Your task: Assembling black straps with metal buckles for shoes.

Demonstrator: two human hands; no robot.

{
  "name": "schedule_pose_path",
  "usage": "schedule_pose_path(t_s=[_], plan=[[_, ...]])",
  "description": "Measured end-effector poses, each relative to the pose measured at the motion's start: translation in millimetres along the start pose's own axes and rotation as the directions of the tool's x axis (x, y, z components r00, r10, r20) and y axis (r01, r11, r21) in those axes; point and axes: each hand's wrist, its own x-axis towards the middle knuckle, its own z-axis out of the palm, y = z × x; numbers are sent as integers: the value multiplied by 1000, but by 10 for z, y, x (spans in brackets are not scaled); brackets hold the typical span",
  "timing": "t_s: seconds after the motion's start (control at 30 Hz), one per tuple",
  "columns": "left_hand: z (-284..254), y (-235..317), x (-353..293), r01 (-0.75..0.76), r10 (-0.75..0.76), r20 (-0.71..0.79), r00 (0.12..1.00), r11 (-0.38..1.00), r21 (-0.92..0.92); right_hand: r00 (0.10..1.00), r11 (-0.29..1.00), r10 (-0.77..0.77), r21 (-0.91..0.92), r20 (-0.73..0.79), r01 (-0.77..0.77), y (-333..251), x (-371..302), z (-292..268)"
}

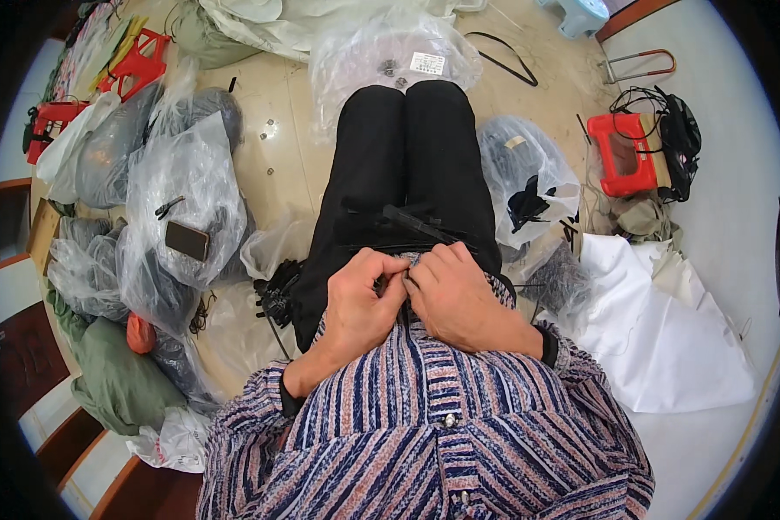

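Observation:
Over my lap, my left hand (364, 296) and my right hand (456, 296) meet with fingertips pinched together. Whatever sits between the fingers is too small and covered to make out, though a bit of something dark shows there. Just beyond the hands, several thin black strips (418, 224) lie across my black trousers (405, 165). By my left thigh is a bunch of black pieces (279, 290), its kind unclear. To my right stands a clear plastic bag (529, 147) with black items in it.
A phone (187, 241) rests on filled clear plastic bags (186, 165) at left. Green sacks (123, 373) lie nearer. A labelled plastic bag (390, 48) is beyond my knees. At right are a red stool (617, 156), white sheeting (654, 334) and the wall.

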Motion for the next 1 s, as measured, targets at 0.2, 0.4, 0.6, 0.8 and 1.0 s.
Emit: schedule_pose_path(t_s=[0.2, 0.4, 0.6, 0.8, 1.0], plan=[[-12, -134, 5, -119, 122, 55, 991, 992, -44, 997, 992, -80, -93, 4, 80, 23, -14, -38], [-186, -80, 106, 335, -232, 252, 940, 773, -539, 969, 877, 209, 464, -129, -127, 148, 52, -255], [-175, -106, 109, 298, -145, 295, 944, 755, -584, 982, 836, 189, 520, 28, -175, 171, 146, -272], [-180, -98, 56, 196, -34, 348, 937, 875, -443, 855, 621, 113, 636, 506, -458, 256, 201, -369], [-148, -72, 3, 329, -184, 376, 908, 870, -368, 864, 560, 51, 702, 501, -440, 304, 42, -130]])
